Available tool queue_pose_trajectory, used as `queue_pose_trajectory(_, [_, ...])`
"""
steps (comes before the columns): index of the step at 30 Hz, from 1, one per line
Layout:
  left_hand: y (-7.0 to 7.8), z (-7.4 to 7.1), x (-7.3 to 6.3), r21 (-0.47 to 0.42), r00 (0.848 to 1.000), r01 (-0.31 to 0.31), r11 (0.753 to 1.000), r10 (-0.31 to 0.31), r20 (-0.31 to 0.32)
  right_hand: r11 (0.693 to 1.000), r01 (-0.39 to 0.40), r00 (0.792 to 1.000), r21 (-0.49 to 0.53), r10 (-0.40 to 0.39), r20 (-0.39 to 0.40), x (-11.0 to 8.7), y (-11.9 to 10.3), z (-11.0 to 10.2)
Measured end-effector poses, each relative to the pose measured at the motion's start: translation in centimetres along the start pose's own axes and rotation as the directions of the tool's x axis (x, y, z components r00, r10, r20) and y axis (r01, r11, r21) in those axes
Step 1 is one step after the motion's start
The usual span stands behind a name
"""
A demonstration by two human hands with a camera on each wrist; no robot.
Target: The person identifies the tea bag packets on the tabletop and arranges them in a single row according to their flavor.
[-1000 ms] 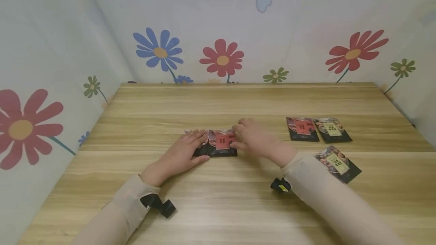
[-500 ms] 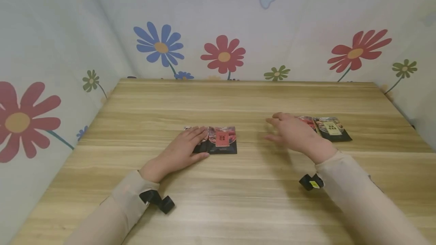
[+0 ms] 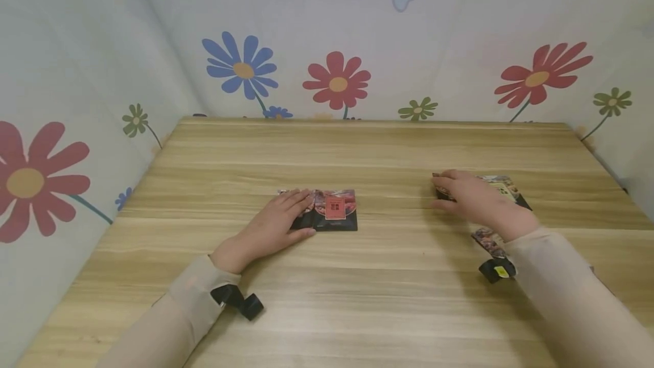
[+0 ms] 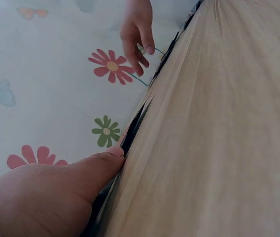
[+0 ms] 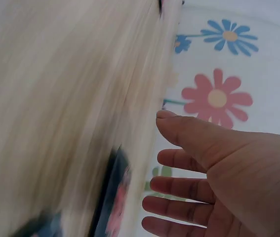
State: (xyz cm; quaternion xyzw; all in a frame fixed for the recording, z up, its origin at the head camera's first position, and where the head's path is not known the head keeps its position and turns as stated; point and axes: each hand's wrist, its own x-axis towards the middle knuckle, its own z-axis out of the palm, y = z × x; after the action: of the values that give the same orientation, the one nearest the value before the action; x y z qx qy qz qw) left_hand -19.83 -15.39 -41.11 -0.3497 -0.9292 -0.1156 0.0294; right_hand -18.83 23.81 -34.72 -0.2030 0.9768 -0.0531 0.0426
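Observation:
My left hand (image 3: 268,229) lies flat on a dark packet (image 3: 304,221), covering most of it. Side by side with that one is a packet with a red label (image 3: 335,210). In the left wrist view, the left thumb (image 4: 98,170) presses along a packet's edge. My right hand (image 3: 472,197) hovers over another red-label packet, mostly hidden beneath it in the head view. From the right wrist, that packet (image 5: 111,202) shows apart from the loosely extended fingers (image 5: 179,207). A packet with a pale yellow label (image 3: 506,186) sits just beyond the right hand.
One more packet (image 3: 489,241) lies nearer, partly hidden by the right wrist and its camera (image 3: 497,270). The wooden table (image 3: 357,288) reaches back to a flower-print cloth (image 3: 286,4), which also hangs along the left and right sides.
My right hand has left the red-label packet beside my left hand and travelled right, to above the right-hand red-label packet. The left hand has stayed in place.

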Motion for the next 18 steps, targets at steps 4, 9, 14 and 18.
queue_pose_trajectory(4, [-0.1, 0.1, 0.0, 0.004, 1.0, -0.001, 1.0, 0.001, -0.004, 1.0, 0.01, 1.0, -0.008, -0.01, -0.003, -0.1, 1.3, 0.3])
queue_pose_trajectory(9, [-0.1, 0.0, 0.0, 0.001, 1.0, 0.004, 1.0, -0.004, -0.005, 0.999, -0.025, 0.999, -0.023, 0.026, 0.025, 0.0, 2.1, 0.5])
queue_pose_trajectory(14, [-0.1, 0.1, 0.0, 0.0, 1.0, 0.003, 1.0, -0.003, -0.007, 0.998, -0.044, 0.997, -0.048, 0.047, 0.054, 0.0, 2.7, 0.7])
queue_pose_trajectory(18, [-0.1, 0.1, 0.0, 0.002, 1.0, 0.003, 1.0, -0.003, 0.0, 0.997, -0.048, 0.997, -0.059, 0.051, 0.062, 0.0, 3.1, 1.0])
